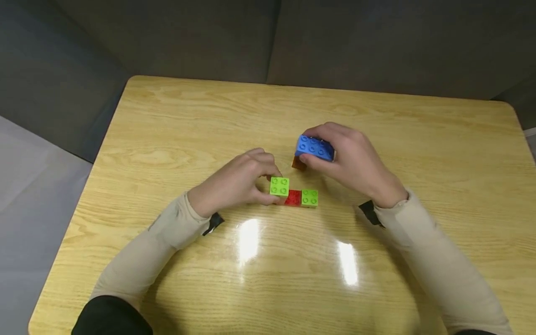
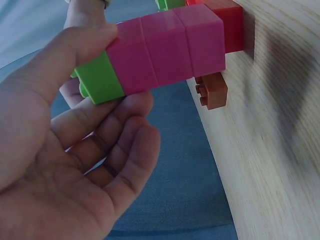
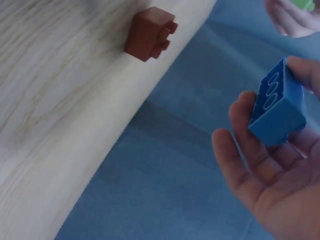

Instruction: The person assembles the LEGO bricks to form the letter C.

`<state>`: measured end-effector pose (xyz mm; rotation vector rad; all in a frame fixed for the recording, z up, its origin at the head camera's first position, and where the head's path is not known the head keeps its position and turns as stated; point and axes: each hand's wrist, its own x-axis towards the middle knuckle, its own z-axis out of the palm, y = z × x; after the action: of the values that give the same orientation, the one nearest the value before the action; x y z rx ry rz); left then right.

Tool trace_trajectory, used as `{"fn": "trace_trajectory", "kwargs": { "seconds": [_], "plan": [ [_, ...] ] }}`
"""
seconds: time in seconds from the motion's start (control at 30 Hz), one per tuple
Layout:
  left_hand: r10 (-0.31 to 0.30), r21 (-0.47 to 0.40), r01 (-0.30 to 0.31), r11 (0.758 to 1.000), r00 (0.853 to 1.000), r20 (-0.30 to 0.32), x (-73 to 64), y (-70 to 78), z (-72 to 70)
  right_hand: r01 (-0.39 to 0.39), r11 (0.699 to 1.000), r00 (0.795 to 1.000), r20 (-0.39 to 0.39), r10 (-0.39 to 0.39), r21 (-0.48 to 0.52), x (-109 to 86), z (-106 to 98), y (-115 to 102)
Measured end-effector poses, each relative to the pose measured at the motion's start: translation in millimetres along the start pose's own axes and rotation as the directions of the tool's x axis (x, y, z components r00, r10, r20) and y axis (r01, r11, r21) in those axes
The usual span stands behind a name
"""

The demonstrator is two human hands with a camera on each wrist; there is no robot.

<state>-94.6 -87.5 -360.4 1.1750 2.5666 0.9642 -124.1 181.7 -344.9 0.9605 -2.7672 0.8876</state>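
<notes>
My left hand pinches the top of a stack between thumb and fingers. The stack has a green brick over several magenta bricks. Beside it, a flat red brick lies on the table with another green brick at its right end. Farther back, my right hand holds a blue brick by its sides, raised above the table with its studs up. Its hollow underside shows in the right wrist view. A brown brick stands on the table, partly hidden beneath the blue one in the head view.
The wood-grain table has rounded corners and a far edge close to a dark grey partition. Dark straps are on both wrists, over beige sleeves.
</notes>
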Motion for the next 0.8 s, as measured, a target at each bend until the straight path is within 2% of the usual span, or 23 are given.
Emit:
{"fn": "trace_trajectory", "kwargs": {
  "seconds": [0.23, 0.37, 0.57, 0.8],
  "plan": [
    [0.009, 0.011, -0.009, 1.000, 1.000, -0.005, -1.0, 2.3, -1.5, 0.037, 0.998, 0.999, -0.001, -0.037, 0.045, -12.4, -7, -13],
    [0.015, 0.009, -0.015, 1.000, 1.000, -0.007, -0.9, 2.9, -1.5, 0.106, 0.992, 0.994, -0.019, -0.105, 0.072, -18.2, -7, -20],
    [0.005, -0.001, -0.005, 1.000, 1.000, 0.003, -0.7, 2.1, -1.2, 0.214, 0.969, 0.977, -0.013, -0.214, 0.123, -26.1, 0, -27],
    [0.004, -0.008, -0.004, 1.000, 1.000, 0.013, -0.4, 1.6, -2.0, 0.238, 0.957, 0.970, 0.007, -0.242, 0.164, -28.8, 11, -30]
  ]
}}
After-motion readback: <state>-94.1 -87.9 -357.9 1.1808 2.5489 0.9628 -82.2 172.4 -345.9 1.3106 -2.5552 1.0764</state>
